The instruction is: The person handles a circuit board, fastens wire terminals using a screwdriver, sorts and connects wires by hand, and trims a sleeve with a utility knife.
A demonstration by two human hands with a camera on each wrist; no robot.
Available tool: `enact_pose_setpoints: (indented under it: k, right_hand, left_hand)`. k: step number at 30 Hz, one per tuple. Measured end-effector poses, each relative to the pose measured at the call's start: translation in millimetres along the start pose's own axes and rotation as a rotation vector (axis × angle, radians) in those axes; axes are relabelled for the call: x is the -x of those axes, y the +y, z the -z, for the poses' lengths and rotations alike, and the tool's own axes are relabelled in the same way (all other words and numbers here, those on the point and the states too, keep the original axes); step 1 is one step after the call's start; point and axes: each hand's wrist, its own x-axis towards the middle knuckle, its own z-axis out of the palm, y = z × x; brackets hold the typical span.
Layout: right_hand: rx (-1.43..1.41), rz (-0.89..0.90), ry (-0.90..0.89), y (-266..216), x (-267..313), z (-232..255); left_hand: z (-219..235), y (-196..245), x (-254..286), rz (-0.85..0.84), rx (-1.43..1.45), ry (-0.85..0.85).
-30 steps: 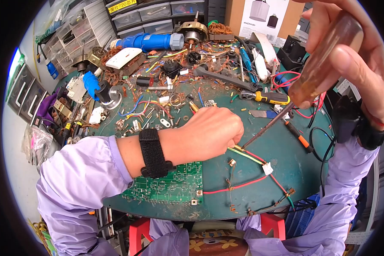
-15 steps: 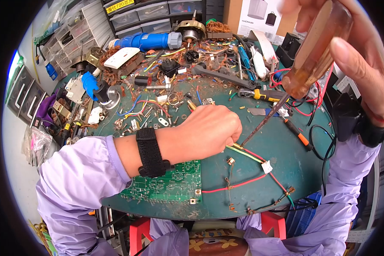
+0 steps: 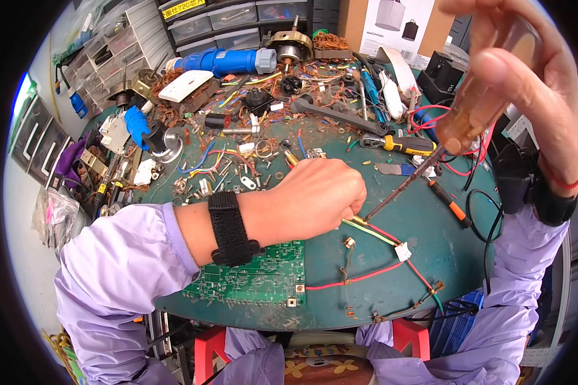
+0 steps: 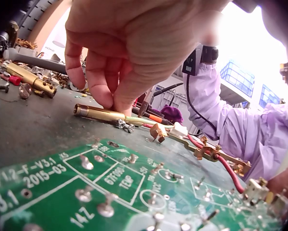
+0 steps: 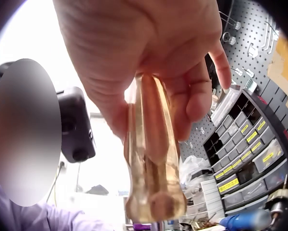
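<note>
Bent low over the green mat, my left hand [image 3: 321, 189] pinches a brass tube [image 4: 98, 113] near the end where a yellow-green wire [image 3: 376, 233] joins it. My right hand [image 3: 542, 83] grips a screwdriver by its clear amber handle [image 5: 156, 154], raised at the upper right. The screwdriver's shaft [image 3: 404, 185] slants down left, its tip at the brass piece beside my left fingers. In the left wrist view, a small screw [image 4: 125, 126] lies right by the tube. A green circuit board [image 3: 253, 276] lies partly under my left forearm.
Red wires [image 3: 356, 279] with brass contacts and a white tag [image 3: 402, 252] lie toward the front edge. An orange-black screwdriver [image 3: 449, 204] and a yellow-handled tool [image 3: 408, 146] lie right. Screws, scraps, a blue plug [image 3: 225, 63] and a motor part [image 3: 290, 48] crowd the back.
The amber handle first tilted up, then came back down, with my right fingers and thumb shifting around it. The screwdriver's tip stayed at the brass piece, and my left hand hardly moved.
</note>
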Motion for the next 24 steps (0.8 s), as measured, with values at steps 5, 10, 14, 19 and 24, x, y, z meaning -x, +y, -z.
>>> enact_pose_setpoints:
  k: [5, 10, 14, 19, 24]
  right_hand:
    - [-0.007, 0.002, -0.011, -1.7, -20.6, -24.9]
    - [-0.012, 0.011, -0.023, -2.3, -10.0, -20.0]
    - [-0.018, 0.012, -0.030, 8.5, 6.6, 17.4]
    - [-0.019, 0.018, -0.038, 23.3, 14.9, 47.6]
    - [-0.025, 0.028, -0.047, 0.1, 4.4, -10.9]
  left_hand:
    - [-0.9, -0.1, -0.9, 0.024, 0.005, -0.013]
    - [-1.1, -0.5, -0.3, 0.010, 0.012, -0.004]
    - [-1.0, -0.6, -0.7, 0.016, 0.011, -0.010]
    - [-0.2, 0.0, -0.4, 0.013, 0.009, -0.010]
    - [-0.6, -0.4, -0.1, 0.011, 0.011, -0.005]
